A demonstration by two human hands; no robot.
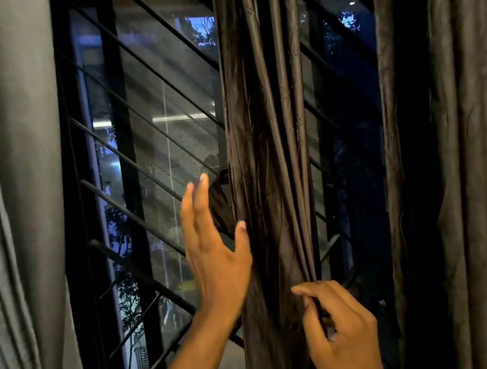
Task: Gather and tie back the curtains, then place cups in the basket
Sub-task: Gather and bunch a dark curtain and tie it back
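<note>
Closest in, the right hand (340, 321) pinches a fold of the bunched, shiny brown curtain (265, 122) low down. The left hand (213, 247) is spread, thumb touching the curtain's left edge, fingers by a dark strap-like loop (220, 204). Behind that: slanted black window bars (148, 152) and mesh.

The dark brown gathered satin curtain (269, 151) runs past top and bottom edges — its tie-back strip (220, 204) is partly hidden behind the left hand (213, 247), whose fingertips are motion-blurred.
</note>
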